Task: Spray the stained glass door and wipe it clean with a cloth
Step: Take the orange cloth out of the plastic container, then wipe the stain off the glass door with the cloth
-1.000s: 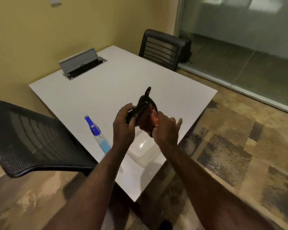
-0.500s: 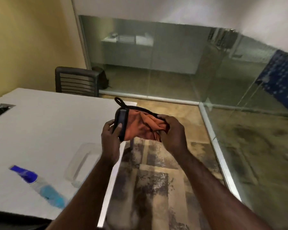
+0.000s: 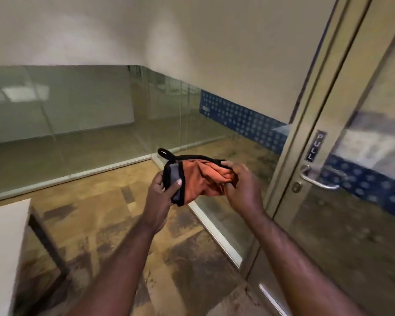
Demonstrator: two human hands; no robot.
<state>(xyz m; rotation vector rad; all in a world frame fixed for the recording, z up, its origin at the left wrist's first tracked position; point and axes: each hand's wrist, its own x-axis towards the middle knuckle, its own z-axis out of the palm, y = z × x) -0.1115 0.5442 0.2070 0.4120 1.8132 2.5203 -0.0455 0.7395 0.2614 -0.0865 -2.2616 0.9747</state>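
Note:
I hold an orange cloth [image 3: 197, 179] with a black hem and a small hanging loop in front of me at chest height. My left hand [image 3: 161, 190] pinches its left edge, thumb on a grey patch. My right hand [image 3: 241, 185] grips the bunched right end. The glass door [image 3: 351, 213] stands at the right in a metal frame, with a silver lever handle [image 3: 317, 179] and a "PULL" label [image 3: 315, 145]. The spray bottle is out of view.
A corner of the white table [image 3: 5, 247] with a dark leg shows at the lower left. Glass partition walls [image 3: 78, 124] run along the back and right, frosted above. The floor [image 3: 123, 224] is mottled brown tile.
The view has swung right from the table to the glass door; the table, chairs and spray bottle have left the frame. Both hands still hold the cloth, now spread a little wider.

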